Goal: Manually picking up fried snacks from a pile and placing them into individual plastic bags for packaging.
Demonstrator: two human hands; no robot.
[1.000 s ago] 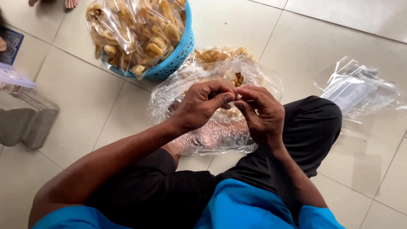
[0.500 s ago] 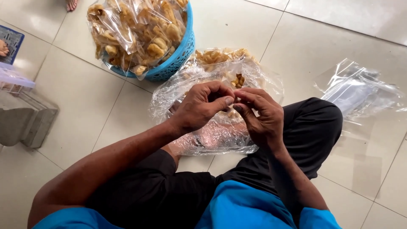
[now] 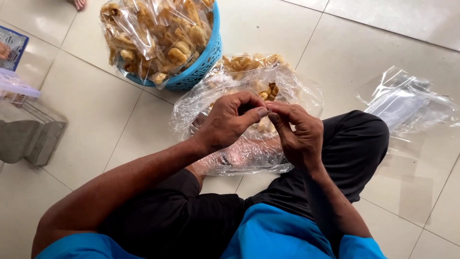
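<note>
Pale floor tiles (image 3: pixel 91 120) carry everything here, and the person sits on them cross-legged in dark trousers. Both hands meet over a clear bag (image 3: pixel 249 120) of fried snacks that lies across the lap and floor. The left hand (image 3: pixel 227 122) is curled nearly shut, thumb and forefinger pinched together; the right hand (image 3: pixel 299 134) is pinched the same way, fingertips touching the left's. Between them there seems to be a twist of the bag's plastic, though it is too small to tell for sure. By the look of it, the step in hand is closing or tying the bag's mouth; the next move would call for a firm pinch and a steady pull, so the thin film does not slip. Just beyond stands a blue basket (image 3: pixel 203 64) heaped with filled bags (image 3: pixel 158 38). Empty bags (image 3: pixel 407 100) lie well apart to the right.
</note>
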